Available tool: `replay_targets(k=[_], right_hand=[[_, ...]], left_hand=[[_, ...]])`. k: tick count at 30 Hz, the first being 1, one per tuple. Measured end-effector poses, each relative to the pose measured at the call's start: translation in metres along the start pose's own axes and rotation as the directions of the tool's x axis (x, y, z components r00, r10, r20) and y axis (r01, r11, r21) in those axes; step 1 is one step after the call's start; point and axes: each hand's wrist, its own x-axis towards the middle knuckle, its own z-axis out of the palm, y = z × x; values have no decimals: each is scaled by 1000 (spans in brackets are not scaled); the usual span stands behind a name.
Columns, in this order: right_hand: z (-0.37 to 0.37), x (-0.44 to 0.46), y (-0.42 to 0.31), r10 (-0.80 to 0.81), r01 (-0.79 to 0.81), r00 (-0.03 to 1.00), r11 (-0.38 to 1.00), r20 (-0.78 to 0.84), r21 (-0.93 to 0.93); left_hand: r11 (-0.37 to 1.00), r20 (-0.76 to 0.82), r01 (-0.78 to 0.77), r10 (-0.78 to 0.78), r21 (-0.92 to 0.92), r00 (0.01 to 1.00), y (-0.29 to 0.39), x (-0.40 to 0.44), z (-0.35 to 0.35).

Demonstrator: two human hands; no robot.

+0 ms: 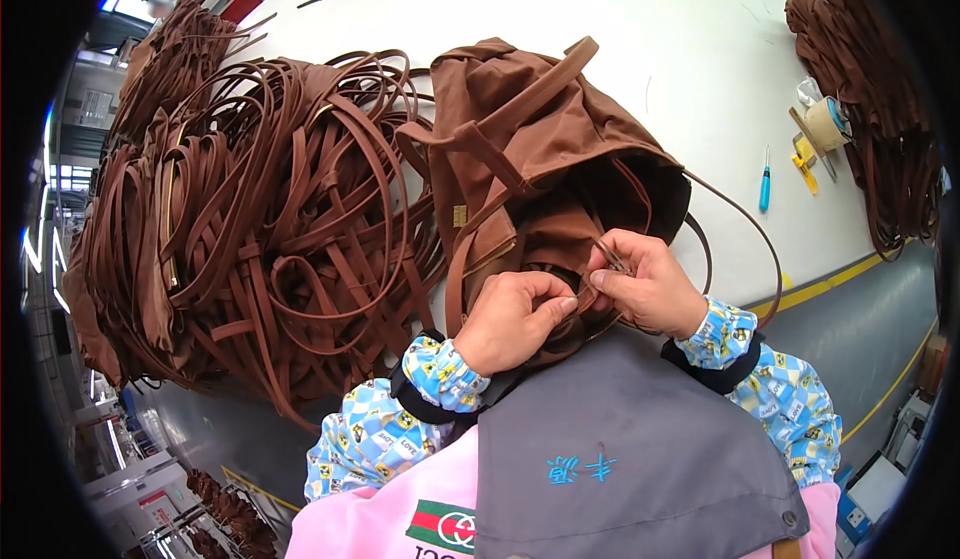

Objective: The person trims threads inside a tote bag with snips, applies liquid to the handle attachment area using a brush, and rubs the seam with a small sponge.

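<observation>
A brown bag (530, 109) lies on the white table (700, 59) with its dark opening toward me. At the near edge of that opening, my left hand (515, 319) pinches the brown material between thumb and fingers. Just to its right, my right hand (648, 284) is closed on a small dark metallic tool, probably thread snips, mostly hidden by the fingers. The two hands are close together but apart. A thin brown strap (750, 217) loops out to the right of the bag.
A large heap of brown bags and straps (270, 209) covers the left side. At the right are a blue-handled screwdriver (766, 189), a yellow tool (804, 164), a spool (825, 124) and more brown bags (865, 89). A black pen (315, 0) lies far back.
</observation>
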Motion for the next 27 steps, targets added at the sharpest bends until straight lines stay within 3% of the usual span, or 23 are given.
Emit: replay_targets(k=[2, 5, 7, 10, 19, 27], right_hand=[[-1, -2, -9, 136, -137, 990, 990, 21, 22], [2, -2, -12, 141, -141, 990, 990, -4, 13], [2, -2, -12, 132, -132, 991, 991, -6, 4], [2, -1, -10, 124, -124, 992, 992, -9, -1], [1, -1, -11, 133, -133, 991, 991, -18, -20], [0, 0, -8, 120, -120, 993, 993, -21, -1]], left_hand=[[1000, 36, -12, 11, 6, 999, 1, 2, -3], [998, 81, -16, 10, 68, 997, 6, 2, -3], [937, 48, -260, 256, 235, 966, 9, 1, 1], [893, 16, -290, 303, 344, 953, 14, -1, 7], [825, 25, -393, 420, 405, 907, 8, 3, 10], [881, -65, -300, 345, 366, 936, 5, -1, 9]])
